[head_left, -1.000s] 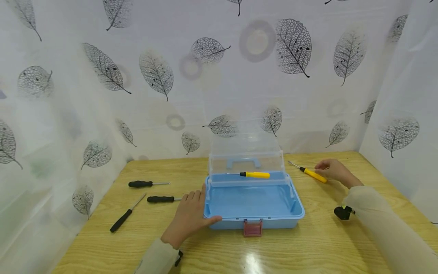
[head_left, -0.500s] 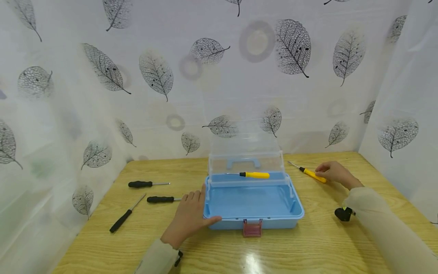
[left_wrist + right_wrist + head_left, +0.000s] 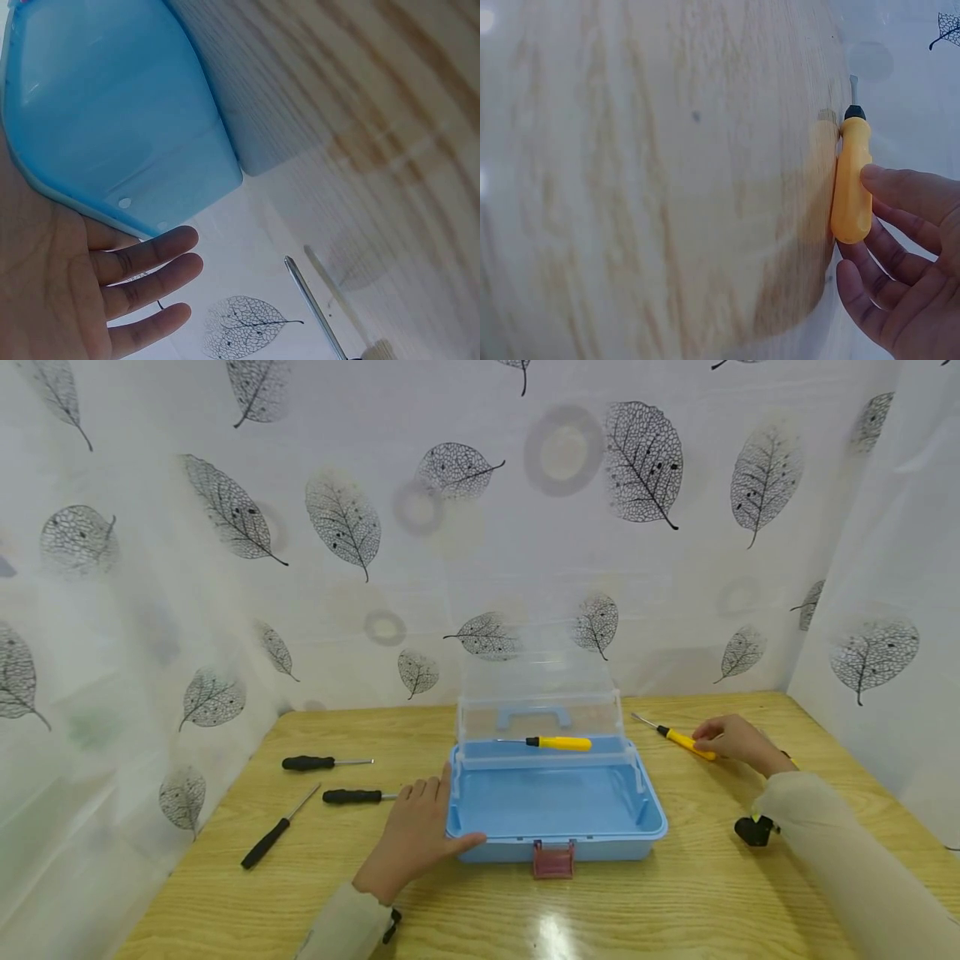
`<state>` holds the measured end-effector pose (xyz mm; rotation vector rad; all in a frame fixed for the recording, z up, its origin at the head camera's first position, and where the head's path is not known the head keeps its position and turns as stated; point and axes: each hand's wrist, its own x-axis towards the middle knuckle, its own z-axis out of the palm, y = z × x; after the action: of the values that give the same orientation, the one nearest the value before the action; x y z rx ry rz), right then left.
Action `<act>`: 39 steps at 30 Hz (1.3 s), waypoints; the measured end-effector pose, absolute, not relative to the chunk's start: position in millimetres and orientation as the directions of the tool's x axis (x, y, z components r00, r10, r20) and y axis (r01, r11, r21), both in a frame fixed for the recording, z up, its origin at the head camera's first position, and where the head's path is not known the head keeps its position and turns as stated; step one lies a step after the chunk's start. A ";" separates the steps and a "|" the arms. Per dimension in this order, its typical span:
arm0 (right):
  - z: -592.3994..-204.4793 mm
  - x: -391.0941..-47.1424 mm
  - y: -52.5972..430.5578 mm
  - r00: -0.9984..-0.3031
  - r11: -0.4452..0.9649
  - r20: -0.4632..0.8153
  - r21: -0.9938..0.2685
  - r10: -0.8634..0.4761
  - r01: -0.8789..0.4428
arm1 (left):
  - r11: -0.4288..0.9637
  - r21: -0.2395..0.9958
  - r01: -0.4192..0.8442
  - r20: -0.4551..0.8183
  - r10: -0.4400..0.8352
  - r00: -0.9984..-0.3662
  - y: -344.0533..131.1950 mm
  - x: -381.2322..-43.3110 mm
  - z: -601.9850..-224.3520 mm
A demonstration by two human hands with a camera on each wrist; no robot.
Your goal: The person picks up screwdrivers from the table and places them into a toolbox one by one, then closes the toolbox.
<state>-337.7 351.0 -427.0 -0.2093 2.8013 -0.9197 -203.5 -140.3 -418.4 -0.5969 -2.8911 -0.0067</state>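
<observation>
A light blue toolbox (image 3: 555, 849) stands on the table with its clear lid (image 3: 540, 681) raised. My left hand (image 3: 416, 831) rests against its left side, fingers extended, thumb over the front rim. In the left wrist view the fingers of that hand (image 3: 142, 285) look straight and apart. To the right of the box lies a yellow-handled screwdriver (image 3: 686, 742). My right hand (image 3: 738, 745) pinches its handle end, thumb on top and fingers along the far side. Another yellow screwdriver (image 3: 558, 743) lies on the clear part at the back of the box.
Left of the box lie three black-handled screwdrivers: one at the back (image 3: 309, 762), one nearer the left hand (image 3: 352, 796), and one slanted (image 3: 266, 843). A pink latch (image 3: 553, 862) hangs at the box front. A leaf-patterned curtain (image 3: 375, 568) surrounds the table (image 3: 675, 902).
My right hand has shifted slightly lower and its fingertips have closed in on the yellow screwdriver's handle. The left hand and the box have stayed in place.
</observation>
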 end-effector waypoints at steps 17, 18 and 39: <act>-429.4 -336.3 347.1 -0.969 0.798 -0.117 -0.593 -0.217 -0.108 | 0.921 -0.034 0.387 0.182 0.387 -0.904 -139.7 -202.7 -418.8; -429.8 -336.4 347.0 -0.970 0.798 -0.116 -0.593 -0.216 -0.107 | 0.921 -0.034 0.388 0.184 0.387 -0.904 -139.6 -202.6 -418.7; -435.0 -336.1 347.0 -0.977 0.813 -0.082 -0.570 -0.199 -0.118 | 0.919 -0.043 0.393 0.197 0.393 -0.898 -140.3 -204.4 -420.1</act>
<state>-336.1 347.0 -435.0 -0.2513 2.8589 -0.8848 -204.4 -140.3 -420.1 -0.5954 -2.8772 0.0031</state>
